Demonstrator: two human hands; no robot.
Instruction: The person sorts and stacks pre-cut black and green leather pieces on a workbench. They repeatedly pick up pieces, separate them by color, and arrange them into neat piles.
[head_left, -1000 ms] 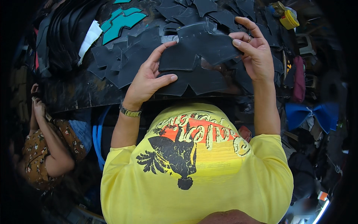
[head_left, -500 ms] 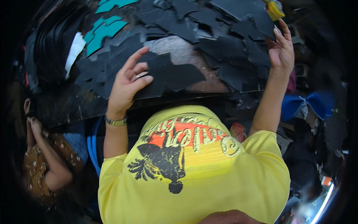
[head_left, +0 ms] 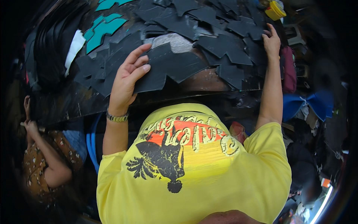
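My left hand (head_left: 128, 78) hovers at the left end of a notched black sheet piece (head_left: 175, 63), fingers apart and thumb out. No object shows between its fingers; whether it touches the sheet I cannot tell. At the right edge of the table, my right hand (head_left: 273, 42) reaches out beside a spread of black cut pieces (head_left: 223, 48). Its fingers are partly bent and spread, with nothing seen in them. Under the sheet piece lies a grey, shiny patch (head_left: 179, 43) on the brown tabletop (head_left: 209, 81).
Teal cut pieces (head_left: 104, 31) lie at the far left, near a white strip (head_left: 74, 50) and a stack of curved black sheets (head_left: 56, 44). A yellow container (head_left: 275, 10) stands far right. Another person (head_left: 50, 160) sits at the left. Blue material (head_left: 307, 106) lies right.
A dark sheet at my right hand's fingertips has gone from there, and that hand has come slightly nearer and left. The middle black sheet piece lies differently, its notch now showing. The left hand barely moved.
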